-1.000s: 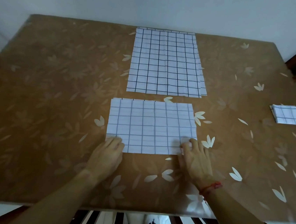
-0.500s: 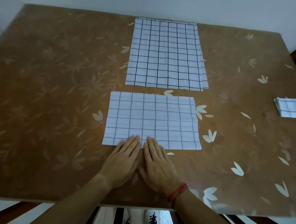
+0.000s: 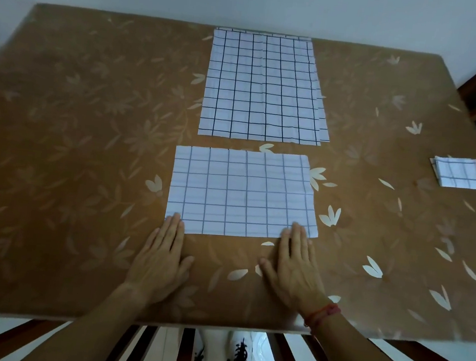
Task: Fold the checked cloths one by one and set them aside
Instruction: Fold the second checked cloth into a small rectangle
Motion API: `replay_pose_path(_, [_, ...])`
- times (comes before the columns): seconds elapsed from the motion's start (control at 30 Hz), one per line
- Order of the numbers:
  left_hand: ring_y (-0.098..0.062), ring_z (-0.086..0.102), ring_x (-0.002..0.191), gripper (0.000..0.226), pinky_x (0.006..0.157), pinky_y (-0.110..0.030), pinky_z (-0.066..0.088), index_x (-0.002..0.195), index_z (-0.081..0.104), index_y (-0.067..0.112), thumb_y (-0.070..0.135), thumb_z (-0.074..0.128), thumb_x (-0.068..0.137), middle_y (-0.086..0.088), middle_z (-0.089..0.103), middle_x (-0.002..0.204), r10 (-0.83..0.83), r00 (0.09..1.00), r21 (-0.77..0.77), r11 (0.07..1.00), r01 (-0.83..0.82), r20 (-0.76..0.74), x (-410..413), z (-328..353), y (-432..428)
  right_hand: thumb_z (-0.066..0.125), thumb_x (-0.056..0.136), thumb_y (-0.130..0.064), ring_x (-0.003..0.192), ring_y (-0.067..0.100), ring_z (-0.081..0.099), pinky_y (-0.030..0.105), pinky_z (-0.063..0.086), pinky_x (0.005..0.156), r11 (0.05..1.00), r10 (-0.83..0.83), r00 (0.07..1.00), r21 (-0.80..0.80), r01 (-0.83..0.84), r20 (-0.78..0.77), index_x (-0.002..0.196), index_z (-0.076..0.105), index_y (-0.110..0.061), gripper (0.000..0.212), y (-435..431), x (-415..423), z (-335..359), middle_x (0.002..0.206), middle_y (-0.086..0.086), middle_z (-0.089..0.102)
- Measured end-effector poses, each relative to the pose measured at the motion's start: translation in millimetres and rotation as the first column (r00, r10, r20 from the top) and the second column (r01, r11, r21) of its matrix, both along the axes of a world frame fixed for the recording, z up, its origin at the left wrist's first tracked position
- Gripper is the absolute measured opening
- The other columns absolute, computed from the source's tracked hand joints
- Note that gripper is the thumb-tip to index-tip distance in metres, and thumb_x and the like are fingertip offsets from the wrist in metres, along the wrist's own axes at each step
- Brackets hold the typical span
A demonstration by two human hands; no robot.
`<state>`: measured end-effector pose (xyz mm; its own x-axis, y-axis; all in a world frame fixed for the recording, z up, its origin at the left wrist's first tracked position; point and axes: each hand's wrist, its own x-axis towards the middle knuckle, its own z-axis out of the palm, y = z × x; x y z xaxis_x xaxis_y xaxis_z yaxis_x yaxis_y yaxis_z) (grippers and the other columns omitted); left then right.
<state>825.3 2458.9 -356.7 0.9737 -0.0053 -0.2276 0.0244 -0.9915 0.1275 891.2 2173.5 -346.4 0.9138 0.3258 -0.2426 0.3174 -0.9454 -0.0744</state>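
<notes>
Head view, steeply down over table point(image 3: 59, 132)

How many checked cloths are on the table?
3 visible: near cloth at the front, far cloth behind it, folded cloth at right. Stacked layers may hide more.

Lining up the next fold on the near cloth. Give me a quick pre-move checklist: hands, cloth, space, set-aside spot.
1. Both hands flat: left hand and right hand have straight fingers, fingertips on the near edge of the half-folded cloth: ok.
2. That cloth lies flat, no wrinkles showing: ok.
3. Its layers match edge to edge: cannot tell; the right edge looks slightly uneven.
4. Gap between it and the unfolded stack: ok.
5. Bare table on both sides of it for folding: ok.
6. Set-aside spot: small folded cloth lies apart near the right edge: ok.
</notes>
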Motion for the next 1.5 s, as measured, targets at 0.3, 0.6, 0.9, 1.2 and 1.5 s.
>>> replay_pose_path(0.3, [-0.017, -0.009, 0.146, 0.079, 0.118, -0.038, 0.008, 0.151, 0.005, 0.003, 0.054, 0.015, 0.092, -0.009, -0.006, 0.159, 0.010, 0.999, 0.002, 1.000, -0.010, -0.038, -2, 5, 0, 0.007, 0.087, -0.069, 0.148, 0.034, -0.002, 0.044, 0.001, 0.118, 0.988, -0.150, 0.989, -0.037, 0.149, -0.011, 0.151, 0.009, 0.001, 0.095, -11, 2, -1, 0.158, 0.024, 0.001])
replay_pose_path(0.6, [-0.013, -0.012, 0.146, 0.080, 0.119, -0.035, 0.001, 0.151, 0.009, 0.004, 0.052, 0.015, 0.087, -0.006, -0.003, 0.160, 0.073, 0.997, -0.111, 0.991, -0.074, -0.018, 3, 18, -8, 0.003, 0.085, -0.065, 0.145, 0.032, 0.022, 0.046, 0.017, 0.117, 0.977, -0.210, 0.978, -0.028, 0.210, 0.002, 0.148, 0.024, 0.000, 0.093, -14, 9, 14, 0.156, 0.019, 0.023])
replay_pose_path(0.9, [-0.011, -0.008, 0.146, 0.058, 0.117, -0.027, -0.003, 0.152, 0.012, 0.009, 0.033, 0.030, 0.102, -0.003, 0.002, 0.161, -0.006, 0.996, -0.259, 0.966, 0.027, 0.083, 72, 39, -80, 0.032, 0.094, -0.048, 0.116, 0.027, 0.048, 0.043, 0.033, 0.108, 0.976, -0.218, 0.976, 0.028, 0.217, 0.022, 0.143, 0.032, -0.008, 0.063, -24, 37, 29, 0.133, 0.007, 0.048])
replay_pose_path(1.2, [-0.018, -0.005, 0.147, 0.066, 0.119, -0.032, 0.001, 0.152, 0.008, 0.007, 0.034, 0.037, 0.099, -0.008, -0.001, 0.161, -0.070, 0.996, -0.174, 0.983, 0.058, -0.059, 108, 32, -109, 0.039, 0.093, -0.043, 0.106, 0.029, 0.050, 0.040, 0.040, 0.092, 0.911, -0.352, 0.930, 0.192, 0.366, -0.101, 0.117, 0.047, -0.012, 0.041, -27, 57, 38, 0.118, 0.008, 0.054])
replay_pose_path(1.5, [-0.018, -0.004, 0.147, 0.067, 0.119, -0.032, 0.000, 0.152, 0.012, 0.010, 0.041, 0.036, 0.097, -0.006, 0.002, 0.161, -0.067, 0.997, -0.184, 0.981, 0.058, -0.041, 108, 31, -110, 0.048, 0.087, -0.032, 0.099, 0.030, 0.061, 0.033, 0.045, 0.083, 0.587, -0.600, 0.685, 0.354, 0.728, -0.413, 0.120, 0.052, -0.008, 0.041, -29, 86, 47, 0.107, 0.005, 0.067])
